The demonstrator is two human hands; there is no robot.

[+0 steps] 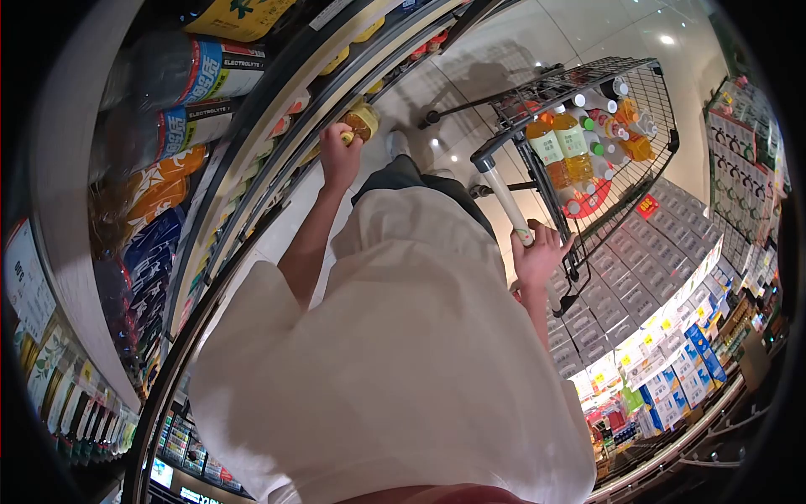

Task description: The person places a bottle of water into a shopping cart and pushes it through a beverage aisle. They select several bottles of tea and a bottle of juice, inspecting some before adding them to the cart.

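Note:
My left hand (340, 158) is closed round the neck of a bottle (363, 120) with a yellow cap and amber contents, held low beside the shelf edge. My right hand (540, 256) grips the near end of the shopping cart handle (506, 200), its fingers partly wrapped over it. Inside the black wire shopping cart (663, 91) lie several drink bottles. Two of these, an amber bottle (546, 149) and a yellow bottle (573, 144), carry pale labels. Other bottles there have white or green caps, and some orange ones (635, 126) lie towards the far side.
Shelves (252, 126) curve along my left, stocked with electrolyte drink bottles (206, 71) and orange-labelled bottles (168, 181). To the right, stacked grey cartons (617, 290) stand past the cart, with blue and white boxes (684, 370) beyond. Tiled floor (546, 29) stretches ahead.

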